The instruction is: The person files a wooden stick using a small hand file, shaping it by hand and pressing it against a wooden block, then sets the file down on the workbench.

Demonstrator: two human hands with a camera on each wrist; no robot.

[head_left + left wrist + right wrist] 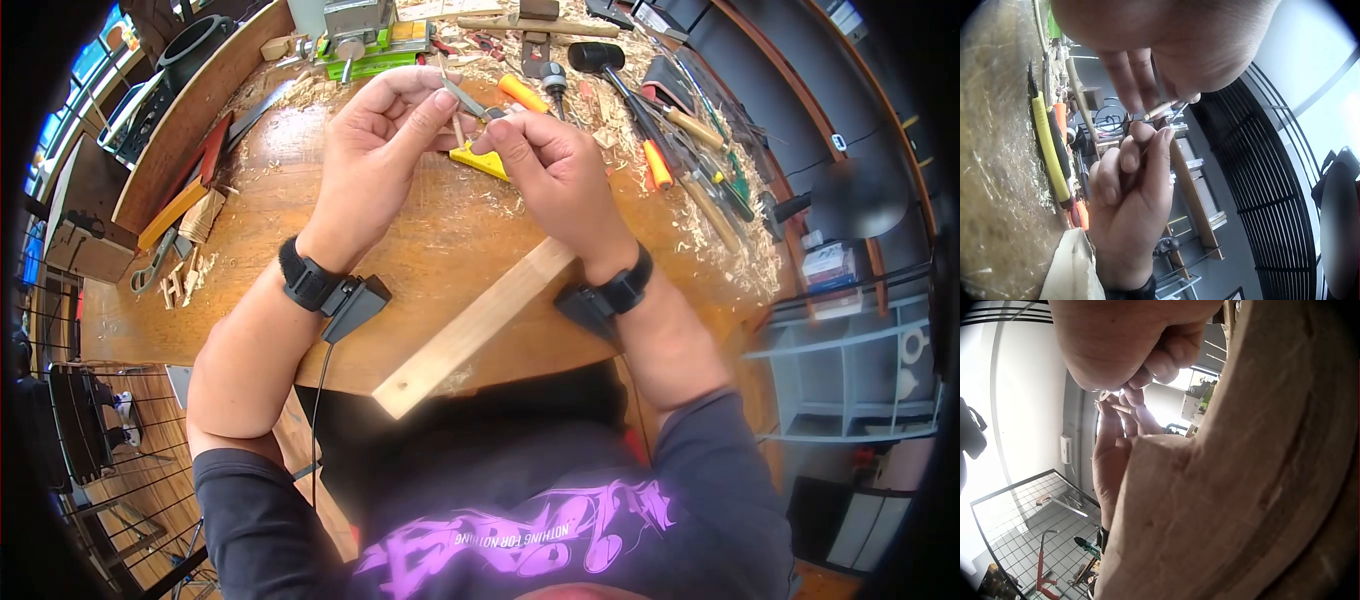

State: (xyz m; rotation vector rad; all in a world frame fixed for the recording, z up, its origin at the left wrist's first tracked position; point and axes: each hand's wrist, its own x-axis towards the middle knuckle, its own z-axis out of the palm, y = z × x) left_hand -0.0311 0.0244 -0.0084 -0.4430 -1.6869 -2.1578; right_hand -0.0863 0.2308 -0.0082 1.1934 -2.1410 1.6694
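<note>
Above the bench, my two hands meet fingertip to fingertip. My left hand [385, 130] pinches a small thin wooden stick [1159, 111] between thumb and fingers. The thumb and curled forefinger of my right hand [555, 165] grip one end of a slim grey metal blade [464, 98], which reaches across to the left thumb. What kind of tool the blade belongs to I cannot tell. Beneath the right wrist runs a long flat wooden strip [475, 325], its near end over the bench's front edge. A yellow-handled tool [482, 162] lies just beyond the fingers.
Wood shavings [610, 120] cover the bench's back and right side, among a black mallet [597, 57], orange-handled tools [523, 95] and chisels [700, 128]. A green-based vise [370, 62] stands at the back. Scissors [152, 268] and wood offcuts [203, 215] lie at left.
</note>
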